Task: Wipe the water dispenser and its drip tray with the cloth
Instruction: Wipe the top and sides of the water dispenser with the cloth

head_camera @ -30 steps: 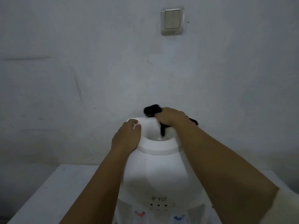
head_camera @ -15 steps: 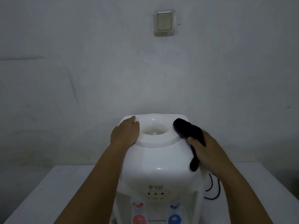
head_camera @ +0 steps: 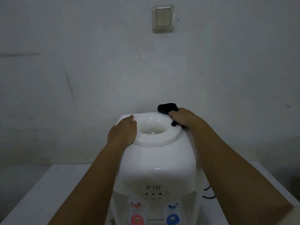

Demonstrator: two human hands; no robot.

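White plastic water dispenser stands on a white desk, close to a grey-white plastered wall. Wall shows scuffs and a faint crack line; a cream two-rocker light switch is mounted high, above the dispenser. Left hand lies flat with fingers relaxed on the top's left shoulder, touching the raised ring around the bottle well. Right hand grips a dark cloth, bunched, at the top's rear right corner; cloth touches the ring's edge. Red tap and blue tap show at the frame's bottom. Black cord lies on desk, right of dispenser. Lighting dim.
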